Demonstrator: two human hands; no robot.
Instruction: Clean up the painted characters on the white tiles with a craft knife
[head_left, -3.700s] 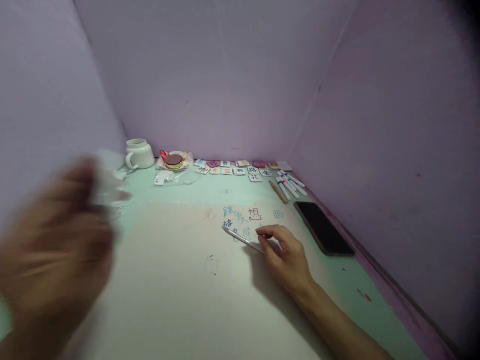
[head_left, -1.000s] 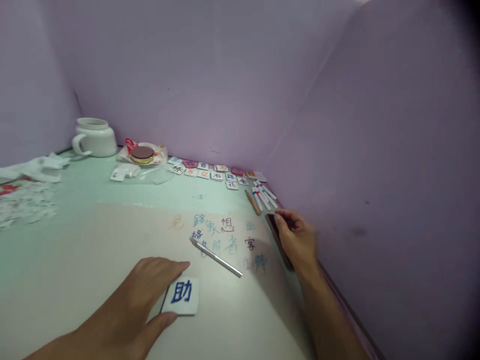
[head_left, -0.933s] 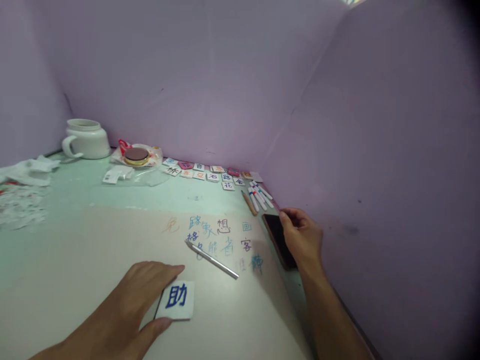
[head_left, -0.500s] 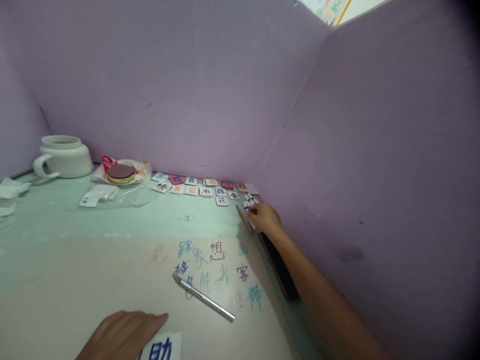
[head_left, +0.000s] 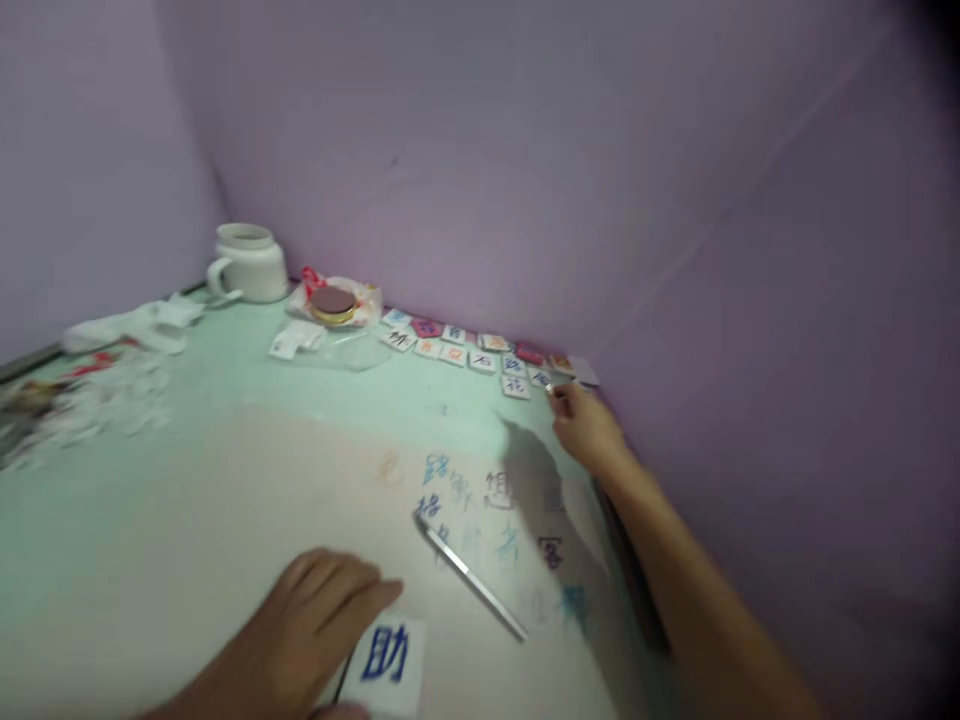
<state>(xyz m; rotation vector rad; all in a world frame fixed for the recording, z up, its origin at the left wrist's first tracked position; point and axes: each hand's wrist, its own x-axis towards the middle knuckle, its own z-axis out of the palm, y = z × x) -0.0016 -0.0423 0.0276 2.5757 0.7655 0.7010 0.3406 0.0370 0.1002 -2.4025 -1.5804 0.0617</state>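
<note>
My left hand [head_left: 330,610] rests low in the view, its fingers together and its thumb at the lower left corner of a white card [head_left: 401,690] with a blue character. It appears to grip the card's left side. Farther off at the right, my right hand [head_left: 592,430] pinches a small pale-ended thing, apparently a marker [head_left: 550,390], mostly hidden by blur and fingers. It hovers above the table by the small character cards [head_left: 516,387], casting a shadow. Between the hands a silver craft knife [head_left: 472,578] lies on a pale sheet [head_left: 247,510] with handwritten characters.
A white mug [head_left: 255,270] stands at the back left beside a round tin [head_left: 332,302] on plastic packaging. Paper scraps [head_left: 120,400] lie at far left. A dark flat object [head_left: 637,560] lies under my right forearm. Purple walls [head_left: 487,200] enclose the table.
My right hand has lifted off the group of markers, with its fingers pinched. The view has swung left, bringing the paper scraps into sight. My left hand and the card stay together.
</note>
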